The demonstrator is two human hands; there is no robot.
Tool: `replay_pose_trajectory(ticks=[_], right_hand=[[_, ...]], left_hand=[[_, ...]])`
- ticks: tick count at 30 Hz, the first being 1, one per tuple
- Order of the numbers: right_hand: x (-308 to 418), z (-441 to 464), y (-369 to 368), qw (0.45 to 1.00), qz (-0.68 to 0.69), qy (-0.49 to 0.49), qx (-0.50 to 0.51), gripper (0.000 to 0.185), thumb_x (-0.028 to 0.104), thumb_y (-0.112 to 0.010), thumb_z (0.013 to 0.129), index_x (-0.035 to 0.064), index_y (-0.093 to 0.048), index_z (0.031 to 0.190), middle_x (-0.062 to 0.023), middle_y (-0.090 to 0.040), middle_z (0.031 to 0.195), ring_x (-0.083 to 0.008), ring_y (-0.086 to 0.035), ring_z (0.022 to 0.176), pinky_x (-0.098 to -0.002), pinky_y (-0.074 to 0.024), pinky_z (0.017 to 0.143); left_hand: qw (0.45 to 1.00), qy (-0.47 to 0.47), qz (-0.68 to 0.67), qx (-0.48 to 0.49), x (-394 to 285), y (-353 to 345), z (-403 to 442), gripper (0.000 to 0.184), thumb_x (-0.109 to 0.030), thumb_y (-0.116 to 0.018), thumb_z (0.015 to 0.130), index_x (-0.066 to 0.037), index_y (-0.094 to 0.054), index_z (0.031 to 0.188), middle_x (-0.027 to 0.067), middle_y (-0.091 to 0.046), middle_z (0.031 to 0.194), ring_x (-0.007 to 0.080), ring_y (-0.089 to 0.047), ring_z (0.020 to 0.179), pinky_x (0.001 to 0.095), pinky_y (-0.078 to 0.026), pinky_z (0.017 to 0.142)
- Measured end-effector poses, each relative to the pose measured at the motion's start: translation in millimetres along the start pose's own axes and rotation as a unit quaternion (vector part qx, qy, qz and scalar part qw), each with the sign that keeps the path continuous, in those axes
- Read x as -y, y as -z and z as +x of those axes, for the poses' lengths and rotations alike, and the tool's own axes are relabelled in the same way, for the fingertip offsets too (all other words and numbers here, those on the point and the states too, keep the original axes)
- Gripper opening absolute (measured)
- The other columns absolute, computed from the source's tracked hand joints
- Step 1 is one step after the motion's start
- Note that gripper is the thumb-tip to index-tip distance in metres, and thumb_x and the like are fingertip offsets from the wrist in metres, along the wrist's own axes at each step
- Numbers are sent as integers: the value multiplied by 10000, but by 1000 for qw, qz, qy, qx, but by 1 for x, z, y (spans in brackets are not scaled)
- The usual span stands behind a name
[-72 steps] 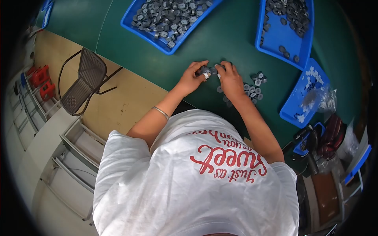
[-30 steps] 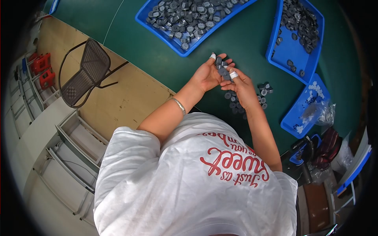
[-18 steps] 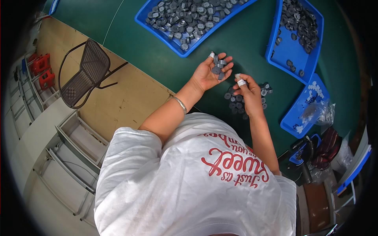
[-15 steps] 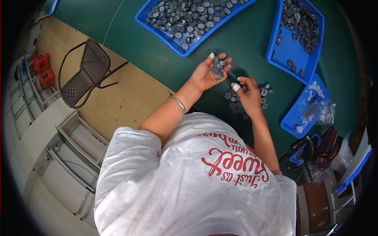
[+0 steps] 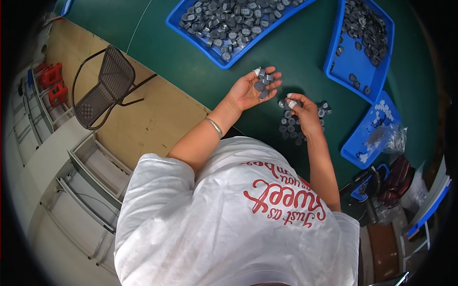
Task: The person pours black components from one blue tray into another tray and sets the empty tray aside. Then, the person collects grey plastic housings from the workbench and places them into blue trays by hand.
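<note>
My left hand (image 5: 247, 91) is turned palm up, its fingers curled around several small grey round parts (image 5: 260, 86). To its right, my right hand (image 5: 307, 114) has thumb and forefinger brought together, with a small grey round part (image 5: 281, 103) at the fingertips; how firmly it is gripped is hard to see. White wraps cover fingertips on both hands. Under and beside the right hand lies a loose pile of similar grey parts (image 5: 290, 128) on the green table (image 5: 267, 125), partly hidden by that hand.
A blue tray (image 5: 224, 64) heaped with grey parts stands beyond my left hand. Another blue tray (image 5: 350, 86) holds darker parts at right. Nearer is a blue tray (image 5: 350, 150) with white bits and a clear plastic bag (image 5: 393, 138). A chair (image 5: 107, 78) stands left.
My right hand has shifted slightly right, its thumb and forefinger now closer together with a grey part beside them. My left hand has barely moved and still holds its parts.
</note>
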State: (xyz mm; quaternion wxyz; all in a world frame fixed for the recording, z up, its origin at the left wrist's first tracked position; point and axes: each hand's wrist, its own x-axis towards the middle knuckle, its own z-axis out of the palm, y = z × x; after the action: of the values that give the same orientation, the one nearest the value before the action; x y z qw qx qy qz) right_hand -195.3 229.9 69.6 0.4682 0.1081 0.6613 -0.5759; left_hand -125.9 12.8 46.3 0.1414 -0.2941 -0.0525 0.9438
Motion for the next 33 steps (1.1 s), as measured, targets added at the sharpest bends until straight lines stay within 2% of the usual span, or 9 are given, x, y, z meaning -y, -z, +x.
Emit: replay_pose_trajectory(ticks=[7,14,17,18,19,25,28,31,33], right_hand=[[8,-5,12,867,445,-75,210,247,162,-523,951,-22,-603,1094,-124,-598,996,-126,-497,739,-192,-413,550],[-7,4,21,823,504,-70,253,330,311,-517,979,9,-615,1070,-79,-563,926,-142,-486,728,-216,-427,558],[-6,7,21,969,229,-82,54,271,256,-602,934,26,-621,1077,-61,-558,907,-156,-525,726,-250,-462,587],[-8,6,13,995,-68,70,-4,247,213,-627,906,41,-625,1083,-69,-565,924,-180,-561,741,-275,-486,611],[-9,6,3,907,-356,214,-61,241,171,-651,878,56,-629,1089,-77,-572,940,-203,-596,757,-299,-509,635],[-3,7,-13,748,-590,303,-23,249,146,-690,817,41,-600,1024,-124,-592,981,-267,-637,825,-372,-525,699],[15,7,14,993,-110,14,-45,120,140,-584,903,79,-599,1006,-27,-608,792,-111,-609,644,-237,-492,518],[22,-1,47,996,81,-30,-18,125,146,-575,920,78,-626,1012,-33,-600,865,-92,-592,596,-224,-493,484],[19,-7,46,998,-51,-33,-9,130,122,-596,898,76,-630,1014,-47,-600,894,-126,-616,631,-258,-514,519]], left_hand=[[1000,-8,17,-19,3,-6,-2,384,-289,-357,1009,-53,-578,1217,133,-549,1311,292,-552,1187,474,-446,1001],[999,-16,-2,-38,0,-3,-4,356,-289,-371,1010,-51,-583,1170,136,-570,1255,308,-561,1154,478,-461,975],[998,-19,-5,-51,-2,2,-5,354,-286,-369,1010,-55,-582,1174,136,-568,1257,307,-562,1150,474,-465,969],[999,-18,-4,-51,-2,4,-5,352,-285,-370,1010,-57,-581,1175,135,-568,1258,306,-564,1146,472,-467,966],[999,-17,-2,-50,-2,4,-5,350,-284,-371,1010,-59,-580,1177,134,-567,1259,305,-566,1143,470,-469,964],[998,-15,10,-64,1,1,-4,344,-289,-377,1010,-62,-581,1168,130,-572,1253,299,-572,1133,463,-479,947],[998,-11,-5,-56,-2,0,-5,341,-292,-378,1011,-64,-580,1163,131,-574,1250,295,-578,1124,458,-482,942],[998,-11,-3,-55,-3,-1,-6,337,-292,-380,1012,-65,-578,1164,130,-575,1247,290,-585,1113,453,-485,937],[998,-9,-1,-54,-3,-2,-5,335,-291,-382,1012,-66,-578,1163,131,-575,1247,289,-586,1112,450,-486,935]])
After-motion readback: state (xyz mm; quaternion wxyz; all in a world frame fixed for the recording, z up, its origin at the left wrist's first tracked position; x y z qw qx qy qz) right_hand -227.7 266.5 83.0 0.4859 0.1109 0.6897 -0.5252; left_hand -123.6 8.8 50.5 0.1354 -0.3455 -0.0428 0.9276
